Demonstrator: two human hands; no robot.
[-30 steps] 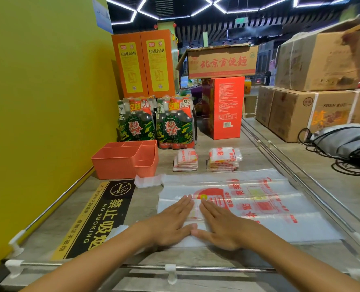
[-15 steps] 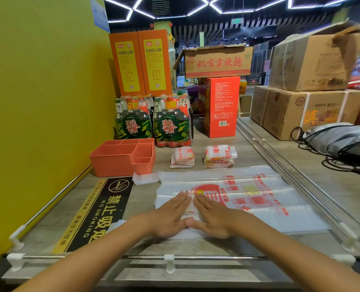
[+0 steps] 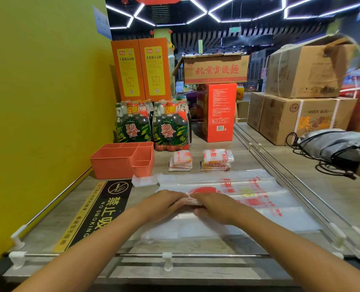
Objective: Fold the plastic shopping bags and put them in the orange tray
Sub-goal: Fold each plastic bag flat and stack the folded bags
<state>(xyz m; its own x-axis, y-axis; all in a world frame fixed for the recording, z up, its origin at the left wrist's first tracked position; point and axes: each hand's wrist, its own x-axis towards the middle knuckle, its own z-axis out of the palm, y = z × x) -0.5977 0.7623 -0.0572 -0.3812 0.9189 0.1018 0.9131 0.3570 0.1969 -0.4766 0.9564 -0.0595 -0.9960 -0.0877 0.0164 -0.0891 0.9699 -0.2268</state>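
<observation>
Landmark = orange tray (image 3: 120,160), sitting on the shelf (image 3: 73,199) near the yellow wall (image 3: 37,102). Everything below is relative to it

No-smoking sticker (image 3: 99,209) is lying just in front of the tray, running toward the camera. Small clear folded piece (image 3: 143,180) is touching the tray's front right corner

Plastic shopping bag (image 3: 259,192) is lying flat, in front and to the right of the tray, long axis running left-right across the shelf, print reading sideways, red circle near its middle. Near edge of the bag is being lifted into a fold at the centre

Left hand (image 3: 164,204) is reaching in from the lower left, palm down, forearm angled toward the bag's middle, fingers curling over a raised ridge of film; it's pinching the bag. Right hand (image 3: 213,207) is mirroring it from the lower right, fingertips meeting the left ones at the ridge, thumb tucked under the film, also gripping the bag

Two stacks of folded bags (image 3: 180,161) (image 3: 216,160) are sitting to the right of the tray, level with it, behind the flat bag, apart from each other

Behind the tray: two green bottle packs (image 3: 151,127), orange cartons (image 3: 141,68) on top. Right of those, a red box (image 3: 217,112) with a brown carton (image 3: 214,69) on it. Far right: cardboard boxes (image 3: 301,114) and a grey bag with cords (image 3: 335,144)
</observation>
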